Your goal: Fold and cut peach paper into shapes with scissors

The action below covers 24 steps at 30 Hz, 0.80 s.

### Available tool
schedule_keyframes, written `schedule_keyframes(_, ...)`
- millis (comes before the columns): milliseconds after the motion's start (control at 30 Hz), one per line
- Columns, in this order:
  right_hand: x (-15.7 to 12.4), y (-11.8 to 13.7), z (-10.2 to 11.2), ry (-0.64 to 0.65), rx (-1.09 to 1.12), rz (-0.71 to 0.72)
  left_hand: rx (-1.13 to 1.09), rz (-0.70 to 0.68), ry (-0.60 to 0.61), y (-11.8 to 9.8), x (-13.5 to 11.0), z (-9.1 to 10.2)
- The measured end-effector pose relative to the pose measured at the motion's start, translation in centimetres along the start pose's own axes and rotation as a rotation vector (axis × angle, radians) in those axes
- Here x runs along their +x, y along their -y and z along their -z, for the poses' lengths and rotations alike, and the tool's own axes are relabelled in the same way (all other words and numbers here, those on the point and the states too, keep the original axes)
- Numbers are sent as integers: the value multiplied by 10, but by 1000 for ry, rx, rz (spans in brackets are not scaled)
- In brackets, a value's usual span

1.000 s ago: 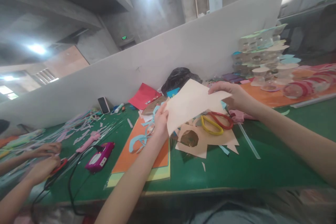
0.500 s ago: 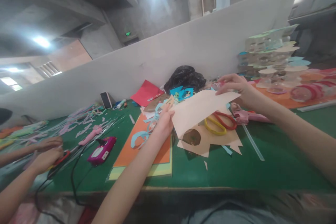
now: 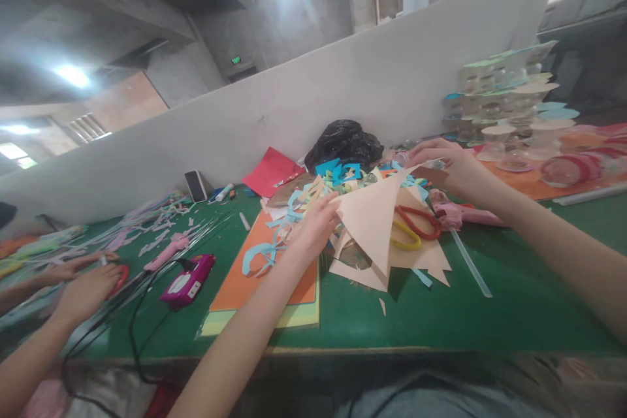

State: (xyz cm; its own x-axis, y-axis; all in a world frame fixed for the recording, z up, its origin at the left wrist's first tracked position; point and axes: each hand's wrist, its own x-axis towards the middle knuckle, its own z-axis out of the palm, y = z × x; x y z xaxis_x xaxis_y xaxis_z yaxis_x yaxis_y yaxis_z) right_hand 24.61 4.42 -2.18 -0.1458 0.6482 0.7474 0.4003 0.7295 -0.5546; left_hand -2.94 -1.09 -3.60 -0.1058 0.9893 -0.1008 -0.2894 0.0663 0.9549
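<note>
A piece of cream paper (image 3: 372, 215) is held up between my two hands and hangs in a pointed, triangular shape. My left hand (image 3: 318, 222) pinches its left edge, while my right hand (image 3: 445, 168) grips its upper right corner. Beneath it lies another cream sheet (image 3: 426, 258) with jagged cut edges. On that sheet rest scissors (image 3: 422, 222) with one red and one yellow handle loop; their blades are hidden. Close to my right forearm lies a pink glue gun (image 3: 460, 215) with a clear glue stick (image 3: 471, 266).
Orange paper sheets (image 3: 235, 294) lie by my left forearm, under blue paper scraps (image 3: 259, 258). A black plastic bag (image 3: 343, 144) sits behind. At left are a magenta box (image 3: 189, 281), a corded pink glue gun (image 3: 169, 251) and a co-worker's hands (image 3: 91, 290). Clear cups (image 3: 509, 104) are stacked at right.
The cream paper has turned from a broad, flatter tilt to hanging with a point downward. My left hand has moved slightly right and up. The co-worker's hands have shifted.
</note>
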Motion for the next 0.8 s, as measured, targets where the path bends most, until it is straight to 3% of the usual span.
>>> schedule_keyframes(167, 1, 5, 3, 4, 0, -30, 105, 17, 172, 3, -10, -5)
schedule_keyframes(333, 0, 7, 5, -99, -16, -37, 195, 50, 291, 2, -24, -12)
schedule_keyframes(500, -3, 9, 5, -223, -63, -157, 153, 117, 399, 5, -30, -16)
schedule_keyframes(600, -4, 12, 5, -262, -124, -149, 95, 162, 462, 7, -29, -15)
schedule_keyframes(800, -5, 23, 5, -167, -91, -41, 39, 171, 535, 6, -33, -17)
